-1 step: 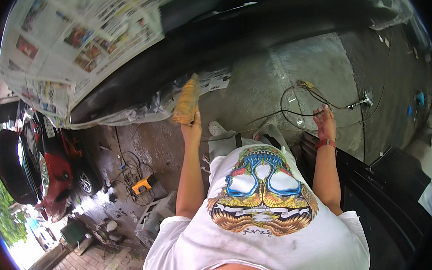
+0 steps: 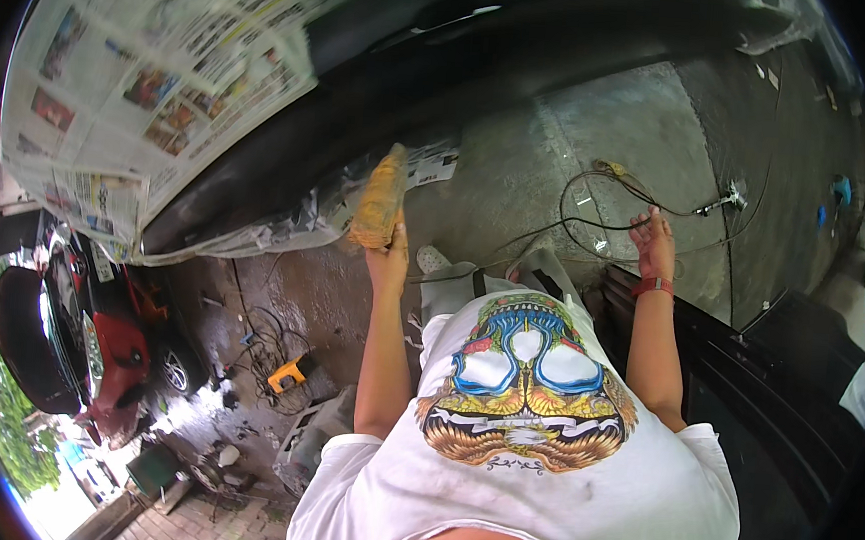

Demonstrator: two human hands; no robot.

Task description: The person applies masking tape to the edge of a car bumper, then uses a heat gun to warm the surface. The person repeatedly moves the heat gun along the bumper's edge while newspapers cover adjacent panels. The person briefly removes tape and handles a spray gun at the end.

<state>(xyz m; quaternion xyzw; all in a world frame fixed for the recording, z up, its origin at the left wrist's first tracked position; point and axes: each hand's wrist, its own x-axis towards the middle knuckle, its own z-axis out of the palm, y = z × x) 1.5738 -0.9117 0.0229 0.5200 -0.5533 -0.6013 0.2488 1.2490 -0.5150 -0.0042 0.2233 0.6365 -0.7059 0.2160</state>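
The left hand [image 2: 389, 257] was closed around the lower end of a yellow-orange cloth [image 2: 379, 198], a bunched, elongated wad that stood up from the fist toward the dark car body panel [image 2: 487, 63] just above it. Whether the cloth's top actually touched the panel could not be told. Newspaper masking [image 2: 155, 80] covered the surface up and to the left of that hand, with more crumpled sheets just beside it at the panel's lower edge.

The right hand [image 2: 652, 240], a red wristband [image 2: 653, 284] below it, was raised with fingers loosely spread and held nothing; a tangle of thin cable [image 2: 597, 206] lay on the concrete floor [image 2: 603, 121] beyond it.

The cloth looked soft, light and easily squashed, likely to flop or slip if pinched at one corner. A full-fist grip round its bunched middle or base, as here, seemed the surest hold, leaving the free end to press against the panel.
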